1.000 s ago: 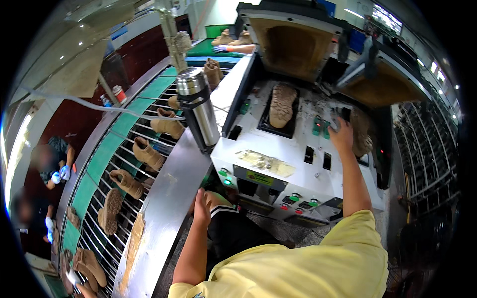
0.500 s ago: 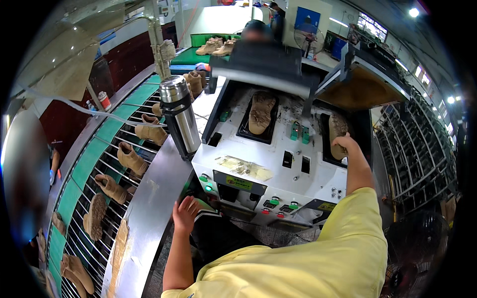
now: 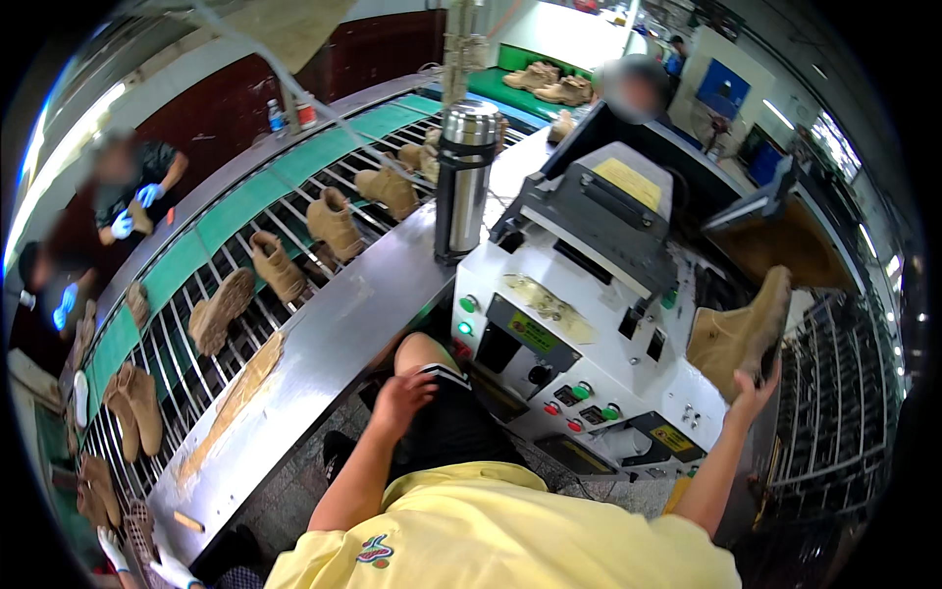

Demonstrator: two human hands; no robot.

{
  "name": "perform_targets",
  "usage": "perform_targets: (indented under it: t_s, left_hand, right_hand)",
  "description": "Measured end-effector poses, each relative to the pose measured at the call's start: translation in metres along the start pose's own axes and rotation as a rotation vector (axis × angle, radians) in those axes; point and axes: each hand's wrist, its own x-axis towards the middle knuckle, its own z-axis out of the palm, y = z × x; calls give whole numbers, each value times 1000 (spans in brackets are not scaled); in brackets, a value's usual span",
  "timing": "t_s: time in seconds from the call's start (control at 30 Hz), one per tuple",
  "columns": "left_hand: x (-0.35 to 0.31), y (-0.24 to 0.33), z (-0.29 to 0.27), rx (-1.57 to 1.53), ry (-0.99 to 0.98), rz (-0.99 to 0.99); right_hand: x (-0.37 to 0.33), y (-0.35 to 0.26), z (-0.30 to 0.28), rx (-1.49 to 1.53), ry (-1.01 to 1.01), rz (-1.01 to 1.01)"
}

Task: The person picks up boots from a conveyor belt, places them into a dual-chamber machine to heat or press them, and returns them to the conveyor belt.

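Observation:
In my right hand (image 3: pixel 754 395) is a tan ankle boot (image 3: pixel 734 339), gripped by its sole. It is raised above the right side of a white press machine (image 3: pixel 589 368), its sole turned away to the right. My left hand (image 3: pixel 402 402) hangs over my lap near the machine's front left corner. Its fingers are loosely bent and apart, with nothing in them. The machine's left lid (image 3: pixel 599 221) is down, and the boot under it is hidden. Its right lid (image 3: pixel 785 240) stands raised behind the boot I hold.
A steel thermos (image 3: pixel 466 177) stands on the metal ledge (image 3: pixel 343 334) beside the machine. Left of it, a roller conveyor (image 3: pixel 182 368) carries several tan boots. Workers with gloved hands (image 3: pixel 123 224) are across the conveyor. A black wire rack (image 3: pixel 829 393) stands at the right.
My right hand has lifted the boot out of the machine's right well. The left lid has come down over the other boot. My view has swung left, and my left hand's fingers have curled somewhat.

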Motion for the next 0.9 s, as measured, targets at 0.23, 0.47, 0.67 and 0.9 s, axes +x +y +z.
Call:
perform_targets:
  t_s: [0.23,0.47,0.67,0.9]
  left_hand:
    - [-19,14,147,413,-705,119]
    - [-46,71,126,-266,-456,539]
    - [-121,116,23,-248,138,548]
    - [-168,93,-89,330,857,405]
  right_hand:
    - [-113,7,55,590,-484,-28]
    - [-235,-63,232,846,-1183,378]
    - [-334,-59,339,372,-1731,255]
    - [-419,-39,337,260,-1566,-216]
